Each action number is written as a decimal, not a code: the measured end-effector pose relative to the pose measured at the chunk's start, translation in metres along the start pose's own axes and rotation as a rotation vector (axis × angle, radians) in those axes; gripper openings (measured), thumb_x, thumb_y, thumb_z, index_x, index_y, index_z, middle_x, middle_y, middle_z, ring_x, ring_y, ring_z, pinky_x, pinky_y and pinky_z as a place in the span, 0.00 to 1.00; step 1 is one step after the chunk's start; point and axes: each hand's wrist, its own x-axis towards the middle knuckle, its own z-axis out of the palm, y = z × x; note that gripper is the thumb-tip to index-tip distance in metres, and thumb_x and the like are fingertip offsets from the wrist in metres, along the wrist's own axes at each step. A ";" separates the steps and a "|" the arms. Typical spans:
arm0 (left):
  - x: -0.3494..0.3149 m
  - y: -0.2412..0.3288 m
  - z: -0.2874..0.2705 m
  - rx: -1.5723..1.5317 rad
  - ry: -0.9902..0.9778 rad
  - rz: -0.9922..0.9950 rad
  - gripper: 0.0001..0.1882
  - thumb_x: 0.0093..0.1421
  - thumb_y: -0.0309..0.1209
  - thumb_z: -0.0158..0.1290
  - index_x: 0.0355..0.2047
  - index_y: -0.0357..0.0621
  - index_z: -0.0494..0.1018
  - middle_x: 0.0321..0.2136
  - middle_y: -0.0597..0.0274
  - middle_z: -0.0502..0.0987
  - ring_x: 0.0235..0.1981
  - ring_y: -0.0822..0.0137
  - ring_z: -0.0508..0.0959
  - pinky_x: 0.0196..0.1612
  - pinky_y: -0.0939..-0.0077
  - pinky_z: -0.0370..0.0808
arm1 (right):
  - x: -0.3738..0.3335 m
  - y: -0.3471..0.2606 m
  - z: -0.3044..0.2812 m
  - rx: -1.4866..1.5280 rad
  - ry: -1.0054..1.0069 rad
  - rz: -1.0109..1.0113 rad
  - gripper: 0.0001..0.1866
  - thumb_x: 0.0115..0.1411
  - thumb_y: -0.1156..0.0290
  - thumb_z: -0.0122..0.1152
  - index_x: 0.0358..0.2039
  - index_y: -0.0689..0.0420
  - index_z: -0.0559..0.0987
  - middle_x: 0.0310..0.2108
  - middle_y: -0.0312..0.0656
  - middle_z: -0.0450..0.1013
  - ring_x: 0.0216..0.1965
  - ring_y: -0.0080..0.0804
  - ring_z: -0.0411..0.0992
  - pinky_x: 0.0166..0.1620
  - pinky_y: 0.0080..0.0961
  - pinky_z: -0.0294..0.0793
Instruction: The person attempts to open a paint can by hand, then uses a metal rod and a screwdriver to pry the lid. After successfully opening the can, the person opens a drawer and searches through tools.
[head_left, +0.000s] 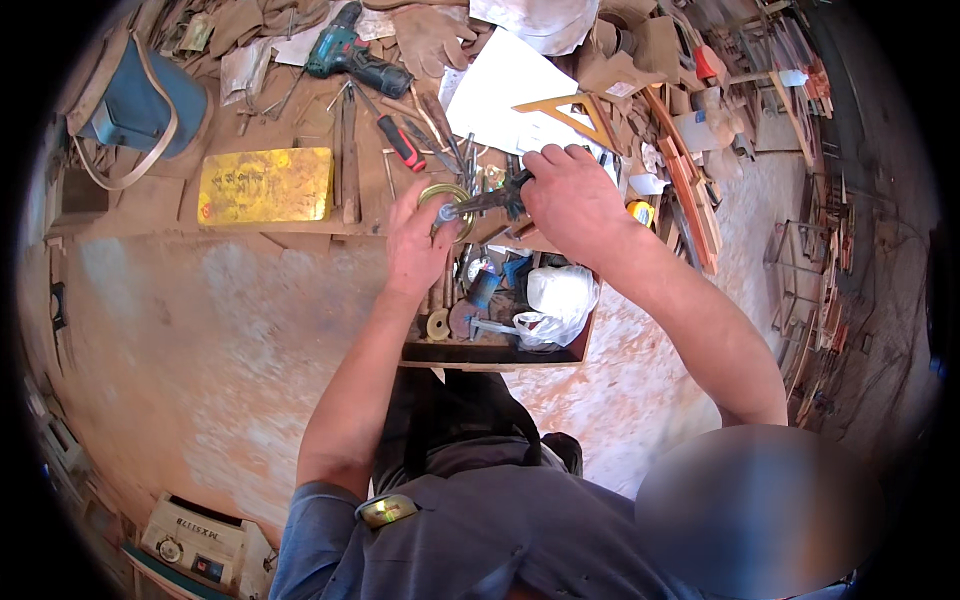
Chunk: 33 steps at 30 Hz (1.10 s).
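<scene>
Over the front edge of the cluttered workbench, my left hand (416, 238) is closed on a brass-coloured ring (462, 232) that looks like a coil of wire. A small pale bluish piece shows at its thumb; I cannot make out what it is. My right hand (575, 195) grips a pair of dark pliers (488, 200). Their jaws point left and reach the ring beside my left thumb. Whether they bite on it is too small to tell. Below both hands stands an open drawer (490, 355) with a blue cylinder, a caliper and a white plastic bag (558, 300).
On the bench lie a yellow box (265, 187), a cordless drill (355, 55), a red-handled screwdriver (402, 145), a work glove (430, 40), white paper and a yellow set square (575, 115). A blue bucket-like container (150, 110) stands far left. Wood strips (685, 190) lean at the right.
</scene>
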 end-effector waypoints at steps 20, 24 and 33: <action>0.000 -0.001 -0.004 -0.040 -0.013 0.013 0.19 0.52 0.22 0.63 0.45 0.42 0.78 0.57 0.50 0.71 0.55 0.48 0.73 0.57 0.61 0.71 | 0.057 -0.003 -0.057 -0.353 -0.240 -0.286 0.14 0.54 0.61 0.67 0.40 0.51 0.85 0.43 0.35 0.75 0.51 0.31 0.70 0.49 0.27 0.66; 0.001 -0.001 -0.003 -0.051 -0.016 0.030 0.19 0.52 0.22 0.63 0.45 0.42 0.78 0.57 0.50 0.71 0.55 0.48 0.73 0.56 0.61 0.71 | 0.064 0.007 -0.051 -0.269 -0.262 -0.287 0.15 0.53 0.63 0.69 0.41 0.52 0.85 0.44 0.35 0.76 0.51 0.30 0.71 0.51 0.26 0.67; -0.003 -0.011 0.001 -0.064 0.005 0.084 0.21 0.51 0.20 0.62 0.47 0.41 0.77 0.57 0.49 0.70 0.55 0.48 0.72 0.57 0.62 0.71 | 0.067 -0.001 -0.052 -0.327 -0.048 -0.362 0.05 0.53 0.69 0.63 0.28 0.51 0.85 0.36 0.32 0.75 0.46 0.29 0.71 0.47 0.24 0.69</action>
